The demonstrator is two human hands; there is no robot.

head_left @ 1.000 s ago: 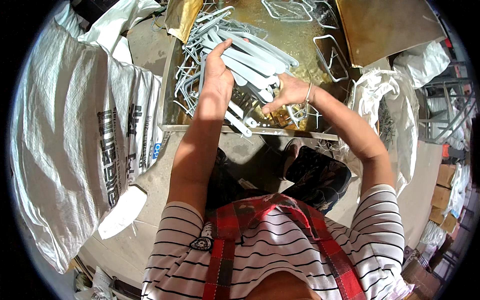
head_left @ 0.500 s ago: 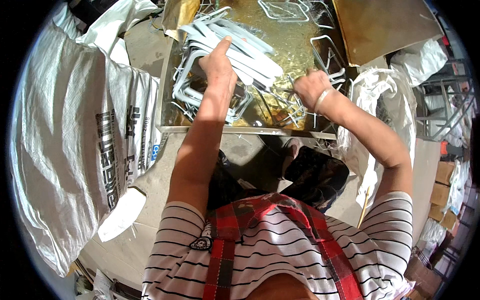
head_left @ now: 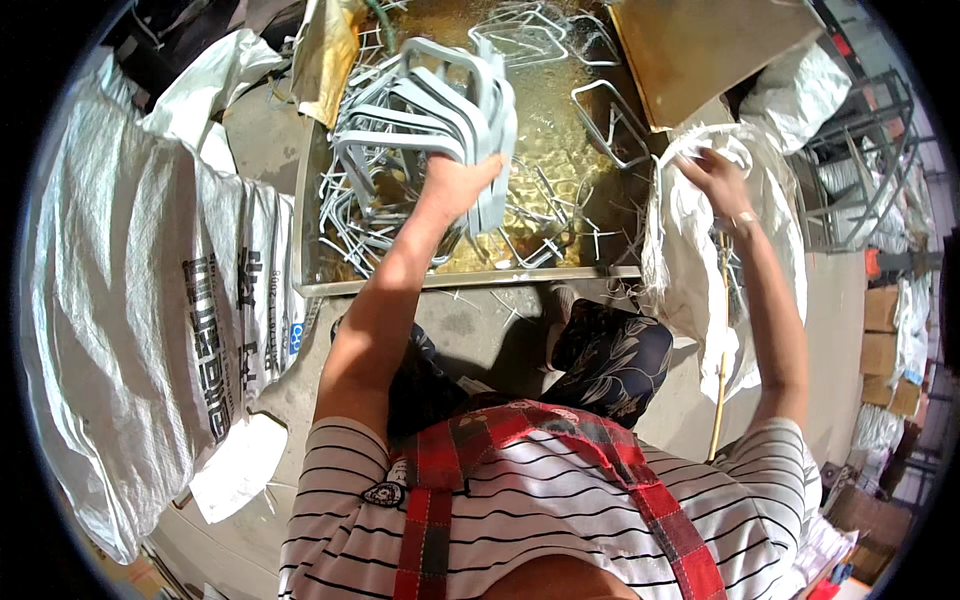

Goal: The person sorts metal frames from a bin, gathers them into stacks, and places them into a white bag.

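The bundle of pale grey, angular plastic frames with rounded corners (head_left: 487, 120) is held over the left part of a wide, shallow metal tray (head_left: 480, 281) with a yellowish, wet-looking bottom. The person's left hand (head_left: 458, 186) is clamped on the near side of the bundle, with the thumb laid across it; the frames are nested side by side and fan out toward the left, their corners bent around in close, roughly parallel layers. Beneath and to the left of the bundle, thin, pale, stick-like plastic scraps (head_left: 375, 240) lie tangled in the tray, and more of them are scattered near its front edge. Similar pale frames (head_left: 530, 28) lie at the far side of the tray, well apart from the held ones. The right hand (head_left: 718, 182) is away from the bundle, at the mouth of an open white woven sack (head_left: 677, 235) standing just beside the tray; its fingers are blurred, so whether they are together or apart, or hold anything, cannot be told. A thin, tan stick (head_left: 721, 372) slants down in front of that sack.
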